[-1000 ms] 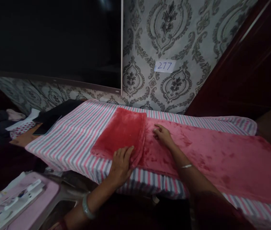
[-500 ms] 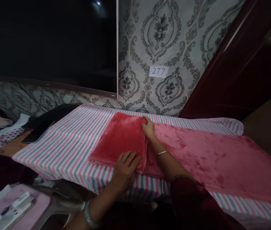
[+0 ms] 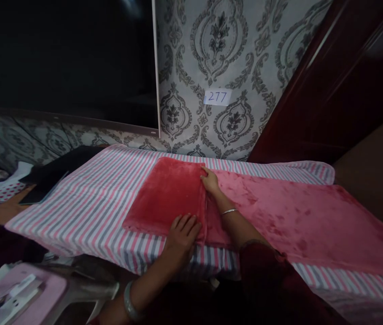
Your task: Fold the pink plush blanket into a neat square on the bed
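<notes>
A plush red blanket [image 3: 169, 194] lies on a striped cloth, its left end folded into a thick square. The rest of the blanket [image 3: 299, 221] stretches out flat to the right, a lighter pink with dark smudges in the pile. My left hand [image 3: 182, 234] rests on the near right part of the folded square, fingers stretched flat on the pile. At the far right corner of that square, my right hand [image 3: 210, 181] has its fingers curled at the folded edge, gripping it. Its fingertips are partly hidden.
The striped cloth [image 3: 86, 194] covers the table. A large dark television [image 3: 66, 63] hangs over its left side, beside patterned wallpaper with a paper label [image 3: 217, 96] reading 277. A black flat item [image 3: 51, 180] lies left; a pink stool [image 3: 39, 289] stands at lower left.
The view has shifted slightly, so the scene sits a little further left. Both hands stay at the folded square; the right fingers have shifted a little at its corner, and the fold looks flatter.
</notes>
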